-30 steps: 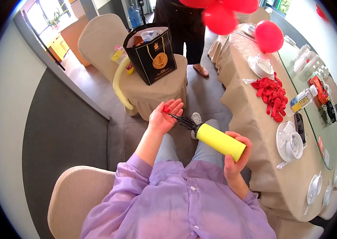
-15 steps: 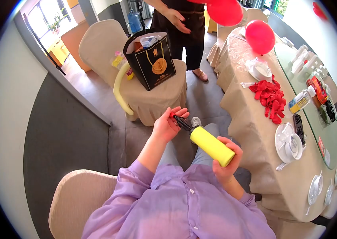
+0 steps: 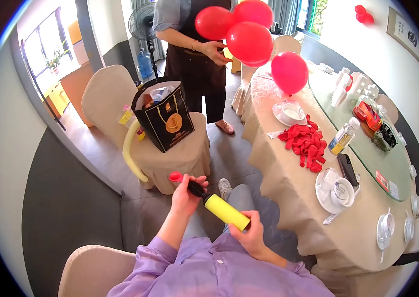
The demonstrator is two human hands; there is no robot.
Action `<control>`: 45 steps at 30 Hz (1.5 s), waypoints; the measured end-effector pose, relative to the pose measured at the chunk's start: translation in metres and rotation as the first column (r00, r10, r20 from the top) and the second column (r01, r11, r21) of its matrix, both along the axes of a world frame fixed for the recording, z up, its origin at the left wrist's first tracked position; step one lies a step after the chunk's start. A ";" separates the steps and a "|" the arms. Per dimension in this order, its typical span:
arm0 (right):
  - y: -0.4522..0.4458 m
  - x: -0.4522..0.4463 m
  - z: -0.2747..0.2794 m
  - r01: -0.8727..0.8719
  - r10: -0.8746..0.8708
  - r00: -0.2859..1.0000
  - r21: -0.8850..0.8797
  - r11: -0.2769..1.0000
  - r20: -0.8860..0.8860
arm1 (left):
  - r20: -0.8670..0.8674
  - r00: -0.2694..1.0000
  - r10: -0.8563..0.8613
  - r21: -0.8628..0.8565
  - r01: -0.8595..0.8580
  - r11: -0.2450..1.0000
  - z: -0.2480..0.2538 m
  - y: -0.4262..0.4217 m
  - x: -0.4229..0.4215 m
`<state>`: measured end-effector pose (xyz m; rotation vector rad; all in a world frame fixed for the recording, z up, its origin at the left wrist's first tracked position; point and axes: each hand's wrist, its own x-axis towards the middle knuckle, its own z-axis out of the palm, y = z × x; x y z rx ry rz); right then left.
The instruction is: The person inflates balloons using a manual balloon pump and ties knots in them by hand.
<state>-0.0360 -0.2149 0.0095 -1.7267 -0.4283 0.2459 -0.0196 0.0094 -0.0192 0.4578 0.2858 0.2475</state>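
Observation:
A yellow hand balloon pump with a black front end lies slanted across my lap in the head view. My left hand is closed at the black nozzle end, where a small red balloon sticks out above the thumb, slightly rounded. Exactly how the balloon's neck sits on the nozzle is hidden by the fingers. Wrapped round the lower end of the yellow barrel is my right hand.
On the right, a cloth-covered table bears a pile of limp red balloons, a bottle, a phone and dishes. A black bag stands on a chair ahead. Beyond, a person's hand is beside inflated red balloons.
The red balloon at the nozzle now shows larger, beyond my left fingers. My view has shifted, and both hands with the pump appear lower and further left. The other person's inflated balloons now show fully.

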 end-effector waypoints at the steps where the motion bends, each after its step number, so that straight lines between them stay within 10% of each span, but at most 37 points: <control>1: -0.002 -0.001 0.007 -0.051 0.047 0.998 -0.118 0.992 -0.037 | 0.011 1.000 0.019 0.064 -0.020 0.998 -0.002 0.003 0.001; 5: -0.002 -0.008 -0.044 -0.322 0.294 0.933 -0.115 0.940 -0.210 | 0.068 0.994 -0.084 0.236 0.066 0.969 -0.002 -0.011 -0.001; 24: 0.009 -0.034 -0.061 -0.212 0.247 0.905 0.136 0.968 -0.347 | 0.173 0.984 0.035 0.034 -0.041 0.999 0.002 -0.014 -0.013; 45: 0.007 -0.038 -0.040 -0.113 0.125 0.991 -0.228 0.967 0.040 | -0.051 0.998 0.033 0.610 0.005 0.792 0.007 0.000 -0.021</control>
